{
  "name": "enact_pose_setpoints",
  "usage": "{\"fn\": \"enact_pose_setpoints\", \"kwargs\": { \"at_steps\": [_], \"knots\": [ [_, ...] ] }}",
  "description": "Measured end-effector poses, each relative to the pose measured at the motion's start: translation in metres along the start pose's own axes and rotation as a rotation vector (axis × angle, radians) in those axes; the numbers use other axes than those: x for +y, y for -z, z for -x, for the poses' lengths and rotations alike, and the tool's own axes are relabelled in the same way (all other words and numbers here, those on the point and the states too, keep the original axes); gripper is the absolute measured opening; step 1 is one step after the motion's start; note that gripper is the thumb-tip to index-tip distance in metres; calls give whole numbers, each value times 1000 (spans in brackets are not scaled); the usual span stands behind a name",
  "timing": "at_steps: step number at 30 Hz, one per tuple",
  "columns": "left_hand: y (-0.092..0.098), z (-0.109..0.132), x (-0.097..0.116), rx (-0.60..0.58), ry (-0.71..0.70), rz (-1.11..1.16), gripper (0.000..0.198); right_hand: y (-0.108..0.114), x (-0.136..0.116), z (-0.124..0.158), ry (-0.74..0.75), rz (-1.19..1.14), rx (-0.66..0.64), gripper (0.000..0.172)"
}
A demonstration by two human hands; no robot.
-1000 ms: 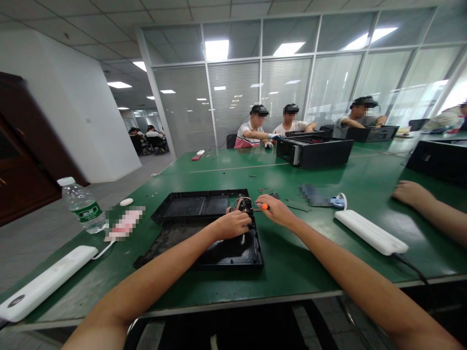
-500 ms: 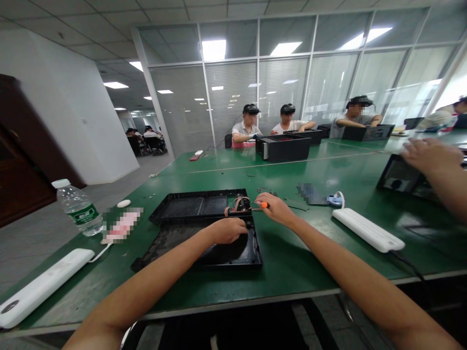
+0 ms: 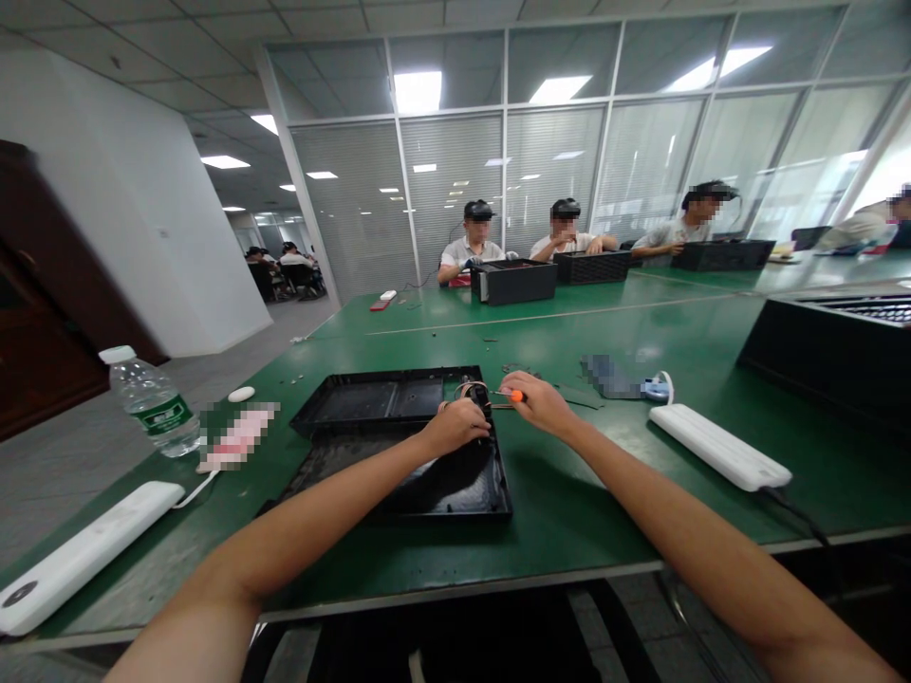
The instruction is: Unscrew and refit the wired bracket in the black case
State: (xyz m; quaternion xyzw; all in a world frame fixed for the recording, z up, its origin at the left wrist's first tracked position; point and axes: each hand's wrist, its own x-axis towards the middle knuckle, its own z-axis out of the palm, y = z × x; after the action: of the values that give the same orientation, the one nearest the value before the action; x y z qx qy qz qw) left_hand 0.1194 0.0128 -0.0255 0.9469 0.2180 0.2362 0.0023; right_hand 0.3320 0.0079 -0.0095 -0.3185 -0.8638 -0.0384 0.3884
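Observation:
In front of me lies an opened black plastic casing (image 3: 370,455) in two hinged-looking parts. A bundle of thin wires (image 3: 466,387) sits at its right side, by a small dark part. My left hand (image 3: 456,427) is closed at the casing's right side, just below the wires; what its fingers pinch, if anything, is hidden. My right hand (image 3: 542,406) grips a screwdriver (image 3: 518,396) with an orange handle. The tool's shaft points left toward the wires, but whether its tip touches anything is not clear.
A water bottle (image 3: 158,408) and a white power strip (image 3: 92,555) stand at left on the green table (image 3: 569,541). Another white power strip (image 3: 718,446) lies at right, near a black case (image 3: 832,370). Across the table, several people work at black cases (image 3: 516,283).
My left hand has moved up and slightly right, toward the wires. My right hand has stayed almost in place with the screwdriver. The other person's hand at far right has gone; the case there has shifted.

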Motion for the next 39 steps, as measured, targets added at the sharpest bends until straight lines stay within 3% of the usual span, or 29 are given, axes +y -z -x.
{"fn": "enact_pose_setpoints", "kwargs": {
  "at_steps": [6,19,34,39],
  "knots": [
    [-12,7,-6,-1,-25,2,13,0,4,0,2,20,3,17],
    [-16,12,-6,13,16,-58,17,0,1,-2,-62,43,18,22],
    [-23,11,-5,103,124,28,15,-2,8,1,-115,107,20,28],
    [-18,10,-7,57,71,35,16,-2,9,2,-112,113,14,28]
  ]
}}
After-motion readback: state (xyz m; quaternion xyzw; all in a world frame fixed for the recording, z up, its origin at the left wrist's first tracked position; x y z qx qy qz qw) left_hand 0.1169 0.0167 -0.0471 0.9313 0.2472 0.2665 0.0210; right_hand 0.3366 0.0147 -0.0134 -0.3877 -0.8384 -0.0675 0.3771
